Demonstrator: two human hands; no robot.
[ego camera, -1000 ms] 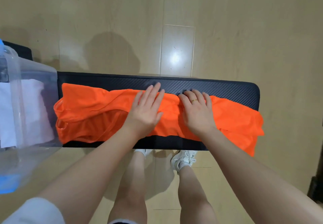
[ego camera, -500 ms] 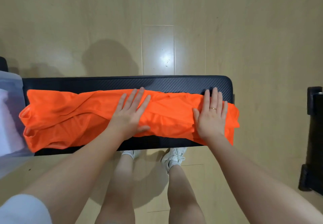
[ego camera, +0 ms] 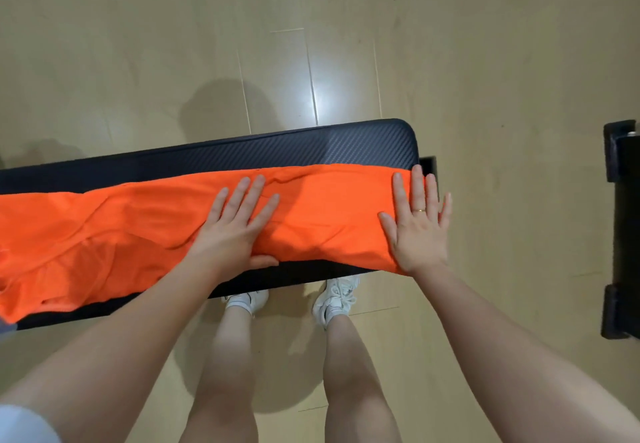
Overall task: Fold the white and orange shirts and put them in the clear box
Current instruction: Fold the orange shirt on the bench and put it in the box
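Orange shirt (ego camera: pixel 138 231) lies lengthwise on the black desk (ego camera: pixel 277 150), running from the left frame edge to the desk's right end, folded into a long strip, wrinkled at lower left. A bare band of desk shows above it and a thin one below. Left hand (ego camera: pixel 232 231) at frame centre lies flat on the shirt, palm down, fingers straight and spread, pointing to the upper right, thumb at the shirt's near edge. Right hand (ego camera: pixel 417 228) lies flat on the shirt's right end, fingers straight, slightly fanned, tips reaching the desk's right edge; ring on one finger. Neither grip is curled round the cloth; both press it. Below the desk: bare legs and white shoes (ego camera: pixel 334 295) on the wooden floor (ego camera: pixel 502 62). Black object (ego camera: pixel 623 228) at right frame edge, cut off. White sleeve (ego camera: pixel 20 425) at lower left corner.
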